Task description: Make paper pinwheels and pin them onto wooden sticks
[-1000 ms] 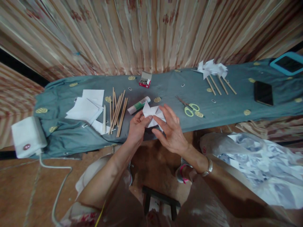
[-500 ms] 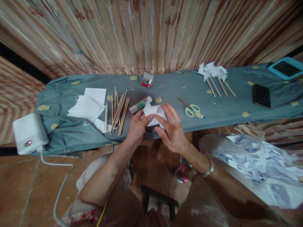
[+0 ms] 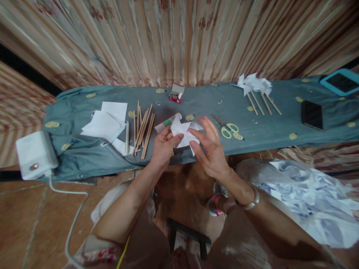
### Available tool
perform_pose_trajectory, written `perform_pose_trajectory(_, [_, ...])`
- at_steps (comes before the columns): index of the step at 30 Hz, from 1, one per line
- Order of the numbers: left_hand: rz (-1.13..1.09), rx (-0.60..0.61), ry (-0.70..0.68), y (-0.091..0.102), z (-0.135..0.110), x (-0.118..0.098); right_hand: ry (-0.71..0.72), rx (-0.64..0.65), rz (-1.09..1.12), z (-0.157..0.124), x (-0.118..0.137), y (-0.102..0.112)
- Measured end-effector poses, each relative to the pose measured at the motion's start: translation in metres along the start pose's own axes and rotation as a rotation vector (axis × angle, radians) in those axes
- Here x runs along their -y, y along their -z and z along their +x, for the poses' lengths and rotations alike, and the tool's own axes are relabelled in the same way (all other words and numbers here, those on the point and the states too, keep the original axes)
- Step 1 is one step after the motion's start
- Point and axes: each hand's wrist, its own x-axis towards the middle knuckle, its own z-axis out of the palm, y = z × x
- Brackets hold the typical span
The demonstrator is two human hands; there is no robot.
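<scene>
A folded white paper pinwheel shape (image 3: 183,132) is held over the near edge of a grey-green cloth-covered table (image 3: 196,106). My left hand (image 3: 163,147) pinches its left side between thumb and fingers. My right hand (image 3: 210,149) holds the right side with thumb and forefinger, the other fingers spread upward. A glue stick (image 3: 165,123) lies just behind the paper. A bundle of wooden sticks (image 3: 142,129) lies left of my left hand, with a stack of white paper squares (image 3: 105,123) beyond it.
Green-handled scissors (image 3: 226,129) lie right of my hands. Finished paper pinwheels on sticks (image 3: 256,89) rest at the back right. A small open box of pins (image 3: 175,95), a black phone (image 3: 312,114), a blue-cased tablet (image 3: 340,80), a white box (image 3: 35,155) and a plastic bag (image 3: 303,196) are around.
Both hands have lifted the folded paper slightly up and away from me. The paper's flaps have shifted as my fingers worked them.
</scene>
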Motion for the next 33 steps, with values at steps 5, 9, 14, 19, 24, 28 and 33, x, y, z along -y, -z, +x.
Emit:
perform_pose_trajectory(5, [0.025, -0.003, -0.009, -0.001, -0.001, -0.002, -0.369, -0.118, 0.413, 0.011, -0.015, -0.004])
perform_pose_trajectory(9, [0.057, 0.001, -0.033, -0.003, -0.002, -0.003, -0.738, -0.064, 0.909, 0.017, -0.015, -0.011])
perform_pose_trajectory(14, [0.116, 0.006, -0.044, -0.004, -0.004, -0.004, -0.857, -0.019, 1.204, 0.024, 0.001, -0.011])
perform_pose_trajectory(19, [0.113, 0.002, -0.035, -0.003, -0.004, -0.004, -0.905, -0.035, 1.242, 0.026, 0.001, -0.012])
perform_pose_trajectory(24, [0.123, 0.014, -0.034, 0.0, -0.005, -0.004, -0.93, -0.037, 1.26, 0.026, 0.0, -0.014])
perform_pose_trajectory(28, [0.109, 0.001, -0.048, 0.0, -0.005, -0.004, -0.928, -0.037, 1.297, 0.028, 0.003, -0.014])
perform_pose_trajectory(33, [0.115, -0.008, -0.042, -0.001, -0.004, -0.004, -0.881, -0.032, 1.255, 0.028, 0.003, -0.015])
